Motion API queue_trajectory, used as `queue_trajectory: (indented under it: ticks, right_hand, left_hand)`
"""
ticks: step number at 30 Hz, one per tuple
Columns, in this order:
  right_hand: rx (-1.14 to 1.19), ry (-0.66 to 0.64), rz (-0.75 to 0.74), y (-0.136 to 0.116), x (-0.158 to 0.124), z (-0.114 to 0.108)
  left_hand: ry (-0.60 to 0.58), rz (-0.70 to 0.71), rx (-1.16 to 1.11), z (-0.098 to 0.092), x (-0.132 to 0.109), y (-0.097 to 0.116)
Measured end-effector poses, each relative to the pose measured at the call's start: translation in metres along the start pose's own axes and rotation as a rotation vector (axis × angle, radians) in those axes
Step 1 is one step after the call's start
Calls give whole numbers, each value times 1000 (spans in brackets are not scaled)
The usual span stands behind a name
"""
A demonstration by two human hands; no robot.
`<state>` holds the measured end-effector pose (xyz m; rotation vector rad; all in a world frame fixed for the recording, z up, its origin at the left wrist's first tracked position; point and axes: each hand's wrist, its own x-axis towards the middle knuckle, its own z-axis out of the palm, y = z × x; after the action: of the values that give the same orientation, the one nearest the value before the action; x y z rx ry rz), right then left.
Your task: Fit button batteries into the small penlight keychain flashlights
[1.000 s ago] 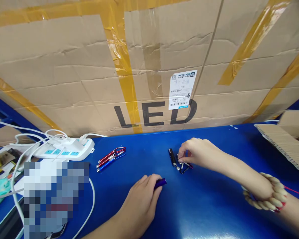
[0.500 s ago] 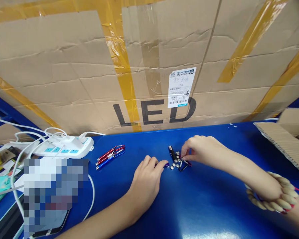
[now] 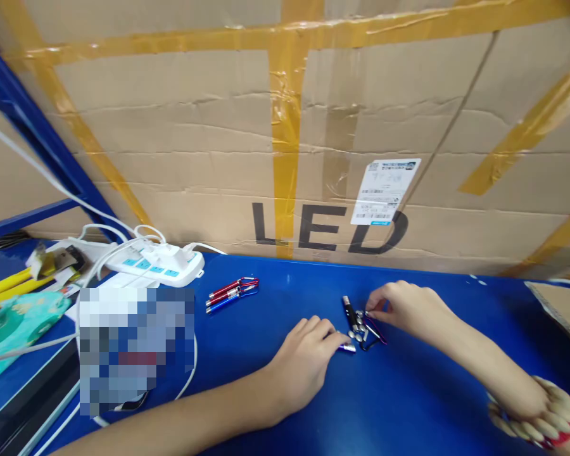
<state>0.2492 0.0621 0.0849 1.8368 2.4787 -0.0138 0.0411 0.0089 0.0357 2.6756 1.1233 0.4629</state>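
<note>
My left hand (image 3: 311, 358) rests low over the blue table, its thumb and fingers closed on a small purple-blue metal tube (image 3: 346, 348). To its right, my right hand (image 3: 399, 307) pinches at the edge of a small pile; a tiny silvery piece seems to be at its fingertips. The pile has a black pen-like tube (image 3: 349, 313), several round button cells (image 3: 358, 337) and a carabiner clip (image 3: 369, 345) beside a purple piece. Farther left lie red pen-like tubes (image 3: 225, 289) and a blue one (image 3: 223, 305) with clips.
A white power strip (image 3: 183, 269) with cables stands at the back left. Near it are a teal packet (image 3: 19, 323), yellow items (image 3: 9, 291) and a blurred-out area. A large taped cardboard box (image 3: 209, 126) walls the back; an open carton (image 3: 560, 310) sits at right.
The view has shifted left, so things appear farther right. More of the tube in my left hand shows, with its silvery end visible. My right hand has moved its pinch slightly beside the pile.
</note>
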Motion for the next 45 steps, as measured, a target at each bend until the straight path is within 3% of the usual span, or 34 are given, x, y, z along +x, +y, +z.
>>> queue_trajectory:
  ticks: [6,10,14,17,23,28,32,36,40,45]
  right_hand:
    - [123,48,-8,6,4,8]
    - [126,96,13,5,4,8]
    - [176,51,-45,-6,0,7]
    - [217,49,-125,-18,-4,6]
    - [244,147,-186,-41,-10,1]
    - [352,171,-261,-76,-19,6]
    - [539,58,-321,-116,-28,18]
    - [673,-45,-397,-146,-35,28]
    - [736,-64,-398,-152,-36,34]
    - [845,-107,-288,-155,-36,42]
  left_hand:
    - [41,-79,163,-10,-13,-14]
    - [42,-299,320,-27,-33,-36]
    - [51,-560,431,-45,-52,-61]
    - [51,-637,454,-53,-63,-70]
    - [33,-605,391,-53,-65,-66]
    - [-93,-456,271,-66,-73,-46]
    - [-151,-329,145,-76,-94,-27]
    - [-181,-297,-17,-72,-110,-20]
    - [-259,-343,-79,-64,-116,-23]
    - [-214,-363,-140,-60,-116,-24]
